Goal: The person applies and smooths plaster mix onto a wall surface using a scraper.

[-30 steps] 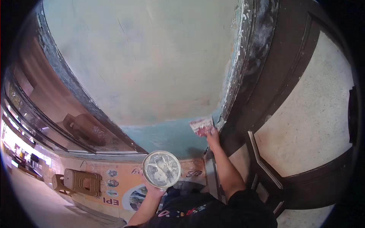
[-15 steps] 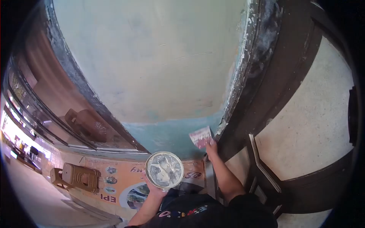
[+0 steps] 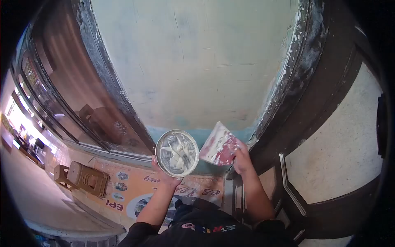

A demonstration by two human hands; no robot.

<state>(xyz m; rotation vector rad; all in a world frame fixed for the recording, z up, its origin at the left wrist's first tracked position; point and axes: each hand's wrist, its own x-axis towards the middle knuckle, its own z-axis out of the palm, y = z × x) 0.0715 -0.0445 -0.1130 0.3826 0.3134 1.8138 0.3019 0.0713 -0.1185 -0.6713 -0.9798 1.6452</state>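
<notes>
My left hand [image 3: 165, 174] grips a round, shallow tub or lid [image 3: 156, 153] from below and its left side, its fingers partly hidden beneath it. Whitish putty [image 3: 179, 155] is smeared across the inside in thick streaks. In my right hand [image 3: 243, 160] is a red putty spreader [image 3: 226, 153], a flat plate coated with white putty over much of its face. Its left corner comes close to the tub's right rim. Behind both hands rises a pale green wall panel [image 3: 193, 70] with patches of filler and a bluer strip along its bottom.
Dark, putty-marked frames [image 3: 284, 78] border the panel. Glazed sliding windows [image 3: 96, 103] stand to the left, with brown plastic stools [image 3: 88, 177] below them. A printed orange banner [image 3: 142, 187] covers the floor. Dark-trimmed door panels [image 3: 341, 136] are on the right.
The tub has risen toward the wall panel. My right hand has brought the spreader up and closer, turning its putty-coated face into fuller view beside the tub. The camera view has shifted slightly.
</notes>
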